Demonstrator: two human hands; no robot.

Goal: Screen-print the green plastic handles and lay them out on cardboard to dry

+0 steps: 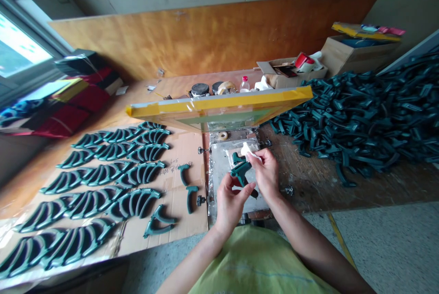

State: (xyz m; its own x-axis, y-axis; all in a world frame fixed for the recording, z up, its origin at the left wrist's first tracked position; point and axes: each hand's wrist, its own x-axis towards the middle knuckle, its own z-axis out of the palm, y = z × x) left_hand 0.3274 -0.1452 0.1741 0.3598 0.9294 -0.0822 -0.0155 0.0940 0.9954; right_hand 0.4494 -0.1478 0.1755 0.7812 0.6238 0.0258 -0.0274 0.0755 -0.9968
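My left hand is closed around a dark green plastic handle, held tilted over a grey metal plate. Pinched in the fingers of my right hand is a white cloth or tissue, just above the handle's upper end. Beneath it, another dark green piece shows on the plate, partly hidden. Behind my hands a screen frame edged with yellow tape stands raised at a slant over the plate. A roll of tape lies under the frame.
Rows of green handles lie on cardboard at the left. A big heap of similar handles covers the right. Behind the frame are a dark-lidded can, a red-capped bottle and a cardboard box. Black knobs flank the plate.
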